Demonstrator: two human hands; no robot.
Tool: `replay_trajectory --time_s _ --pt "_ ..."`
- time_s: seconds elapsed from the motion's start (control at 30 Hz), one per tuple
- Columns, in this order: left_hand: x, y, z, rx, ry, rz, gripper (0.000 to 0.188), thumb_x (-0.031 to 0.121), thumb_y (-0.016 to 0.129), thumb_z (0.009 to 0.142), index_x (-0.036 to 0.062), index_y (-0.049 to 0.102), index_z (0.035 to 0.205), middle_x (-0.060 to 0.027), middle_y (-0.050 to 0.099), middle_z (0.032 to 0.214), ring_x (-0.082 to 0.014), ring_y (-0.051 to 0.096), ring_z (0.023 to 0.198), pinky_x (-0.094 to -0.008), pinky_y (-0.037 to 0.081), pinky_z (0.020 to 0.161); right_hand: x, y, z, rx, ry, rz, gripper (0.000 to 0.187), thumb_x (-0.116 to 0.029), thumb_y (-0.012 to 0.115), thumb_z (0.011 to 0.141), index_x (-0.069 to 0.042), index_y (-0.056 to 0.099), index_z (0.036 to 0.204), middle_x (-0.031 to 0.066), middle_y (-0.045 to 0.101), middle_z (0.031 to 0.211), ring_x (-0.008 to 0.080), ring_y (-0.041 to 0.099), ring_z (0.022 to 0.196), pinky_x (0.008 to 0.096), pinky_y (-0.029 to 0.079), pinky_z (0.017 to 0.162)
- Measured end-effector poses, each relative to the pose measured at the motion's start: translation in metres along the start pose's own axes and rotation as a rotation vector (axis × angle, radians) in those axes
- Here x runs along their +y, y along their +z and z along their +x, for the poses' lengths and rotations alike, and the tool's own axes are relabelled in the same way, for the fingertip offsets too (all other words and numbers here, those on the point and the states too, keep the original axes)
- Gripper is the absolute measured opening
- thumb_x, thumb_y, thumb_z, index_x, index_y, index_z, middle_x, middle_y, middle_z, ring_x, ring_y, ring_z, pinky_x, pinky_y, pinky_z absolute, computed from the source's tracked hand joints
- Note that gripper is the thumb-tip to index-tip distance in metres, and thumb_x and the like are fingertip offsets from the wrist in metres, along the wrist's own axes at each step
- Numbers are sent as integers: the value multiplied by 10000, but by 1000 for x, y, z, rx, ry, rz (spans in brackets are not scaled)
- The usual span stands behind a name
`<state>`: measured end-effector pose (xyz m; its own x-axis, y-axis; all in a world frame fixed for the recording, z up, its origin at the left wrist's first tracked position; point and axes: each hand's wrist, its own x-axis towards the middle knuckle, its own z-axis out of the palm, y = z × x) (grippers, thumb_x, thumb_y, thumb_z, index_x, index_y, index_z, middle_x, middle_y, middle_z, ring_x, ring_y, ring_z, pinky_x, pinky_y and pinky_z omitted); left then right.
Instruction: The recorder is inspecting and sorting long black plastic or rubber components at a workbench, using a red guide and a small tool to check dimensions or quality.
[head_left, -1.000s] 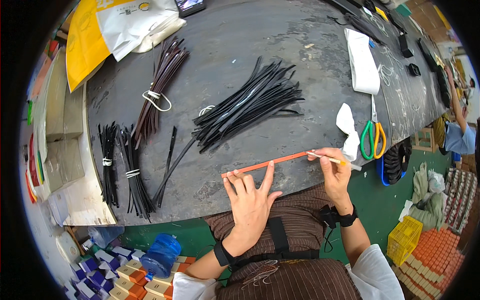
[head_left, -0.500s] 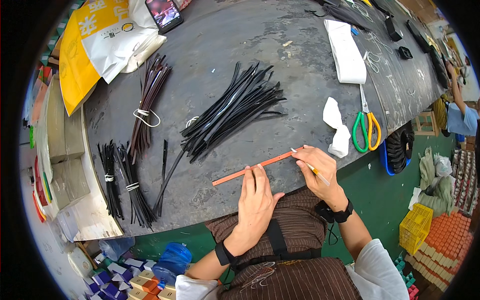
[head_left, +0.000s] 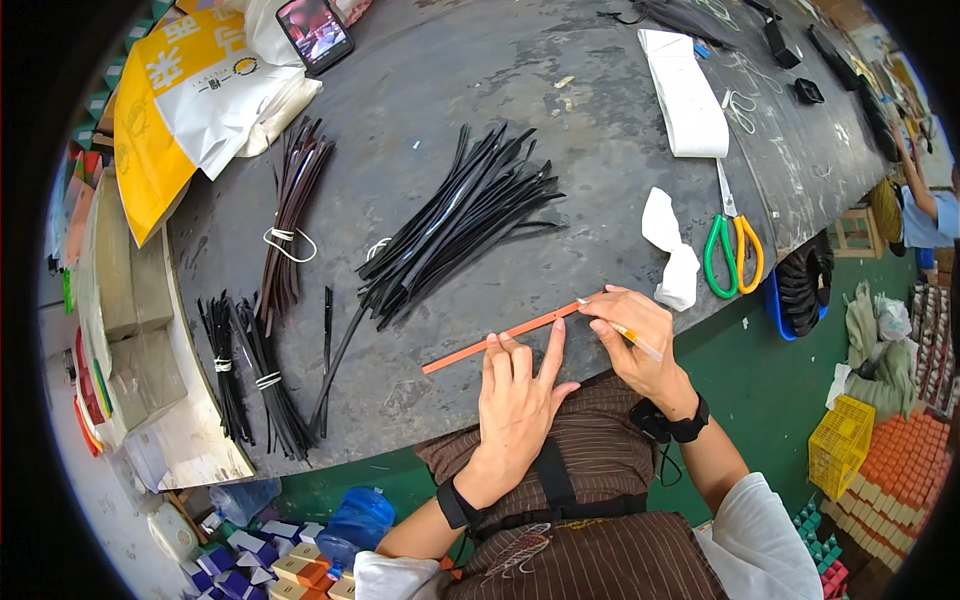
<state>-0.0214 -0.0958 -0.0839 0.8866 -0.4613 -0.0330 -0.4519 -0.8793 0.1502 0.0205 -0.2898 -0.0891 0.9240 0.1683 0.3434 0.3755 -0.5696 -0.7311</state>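
Note:
A narrow orange strip (head_left: 455, 357) lies slantwise near the table's front edge. My left hand (head_left: 513, 412) rests with its fingers stretched out, their tips pressing on the strip's middle, the index finger reaching further right. In my right hand (head_left: 640, 345) is a slim pen (head_left: 634, 341) with a yellow and whitish barrel. The pen's tip touches or nearly touches the strip close to its right end, which my fingers partly hide. Beyond the strip lies a large loose bundle of black strips (head_left: 460, 225).
Tied bundles of dark brown strips (head_left: 292, 215) and black strips (head_left: 268, 385) lie left. Scissors (head_left: 730, 245) with green and orange handles, crumpled white material (head_left: 672, 250) and a white band (head_left: 685, 95) lie right. A phone (head_left: 314, 32) and yellow-white bag (head_left: 190, 95) stand far left.
My left index finger has stretched out to the right along the strip, away from the other fingers. The right hand still holds the pen at the strip's right end. The view has shifted slightly.

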Motion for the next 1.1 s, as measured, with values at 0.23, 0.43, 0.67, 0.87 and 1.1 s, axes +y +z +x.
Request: replay_trajectory --time_s 0.23,0.43,0.67,0.87,1.1 --pt "1 2 0 -9 -28 -26 886 540 719 828 103 429 1543 -302 550 1265 -464 522 1230 -458 484 1006 -3 0 2 8 32 19 116 -123 706 926 -25 721 986 110 753 951 312 722 876 464 553 920" --pt "1 1 1 11 -35 -30 893 524 737 812 95 437 1535 -296 553 1248 -464 524 1225 -459 485 1005 -9 10 6 13 9 42 86 -111 731 900 -36 739 942 71 754 895 259 708 823 465 520 936" --pt "3 1 2 14 -38 -31 884 505 752 796 90 458 1519 -286 557 1230 -457 529 1211 -456 484 1012 -6 18 3 4 24 31 42 -72 735 876 -42 740 904 64 744 858 246 689 789 470 505 951" --pt "2 1 2 16 -39 -29 879 506 755 790 88 469 1510 -281 558 1231 -453 530 1212 -449 488 1009 -7 20 3 2 27 2 20 -42 732 871 -23 735 880 72 735 815 257 689 766 482 510 957" --pt "3 0 2 12 -49 -43 869 502 750 799 86 468 1508 -282 558 1236 -451 536 1207 -451 488 1011 -8 18 5 -18 19 -35 25 -45 722 879 -20 724 876 80 735 828 259 690 773 499 498 990"
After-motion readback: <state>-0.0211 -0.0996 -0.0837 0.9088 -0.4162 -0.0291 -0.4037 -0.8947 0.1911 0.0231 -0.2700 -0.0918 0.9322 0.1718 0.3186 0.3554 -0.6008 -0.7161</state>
